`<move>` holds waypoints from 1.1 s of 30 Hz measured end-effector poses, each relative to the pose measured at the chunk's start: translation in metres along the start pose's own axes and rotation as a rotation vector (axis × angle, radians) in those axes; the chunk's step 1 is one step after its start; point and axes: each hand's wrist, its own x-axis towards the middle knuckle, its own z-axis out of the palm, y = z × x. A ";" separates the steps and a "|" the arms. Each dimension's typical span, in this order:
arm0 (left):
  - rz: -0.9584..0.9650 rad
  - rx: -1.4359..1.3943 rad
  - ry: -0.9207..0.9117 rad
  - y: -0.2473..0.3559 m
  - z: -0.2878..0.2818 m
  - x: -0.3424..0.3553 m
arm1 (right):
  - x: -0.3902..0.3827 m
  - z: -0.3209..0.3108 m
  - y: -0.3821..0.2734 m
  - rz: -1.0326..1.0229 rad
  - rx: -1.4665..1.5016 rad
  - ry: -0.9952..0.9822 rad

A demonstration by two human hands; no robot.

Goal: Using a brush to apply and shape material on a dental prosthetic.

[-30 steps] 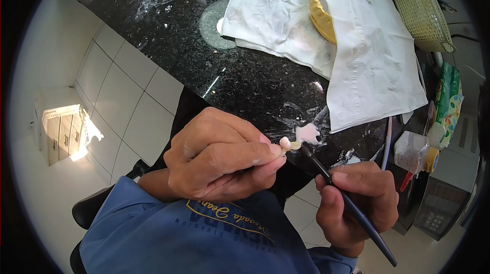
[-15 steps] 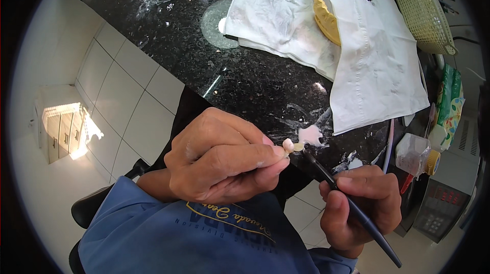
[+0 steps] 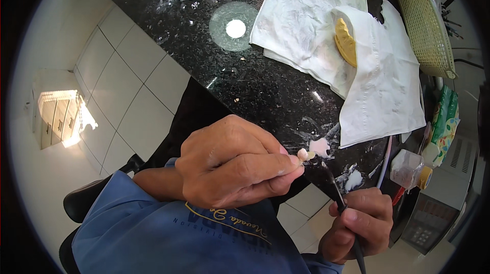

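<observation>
Pinched between the thumb and fingers of my left hand [image 3: 237, 164] is a small tooth-shaped piece [image 3: 303, 154], pale pinkish white with a yellowish end. My right hand [image 3: 365, 220] grips a thin dark brush [image 3: 335, 191] like a pen. Its bristle tip points up and left, a short way from the piece and not touching it. Beyond the piece, a pink wet puddle [image 3: 320, 148] lies on the black speckled worktop [image 3: 255, 92]. Close to the brush is a white powdery patch [image 3: 353, 179].
Crumpled white cloths [image 3: 306, 18] cover the worktop's far side, with a yellow dental cast [image 3: 345, 44] partly under one. A round glass disc [image 3: 218, 29] lies left of them. Woven baskets [image 3: 426, 29], a green packet [image 3: 443, 126], a clear jar [image 3: 407, 168] and a grey appliance [image 3: 434, 212] stand right.
The brush tip has come away from the small piece, and the brush has tilted steeper. My left hand still pinches the piece. The whole view has shifted somewhat.
</observation>
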 end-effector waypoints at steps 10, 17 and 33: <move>-0.020 0.003 -0.007 0.001 0.000 0.002 | -0.002 0.005 0.003 -0.094 -0.056 -0.026; -0.013 -0.006 0.016 0.001 0.002 0.002 | 0.000 0.005 0.000 -0.073 -0.079 -0.048; -0.040 -0.009 -0.020 0.003 -0.002 0.003 | -0.002 0.006 0.006 -0.111 -0.016 -0.007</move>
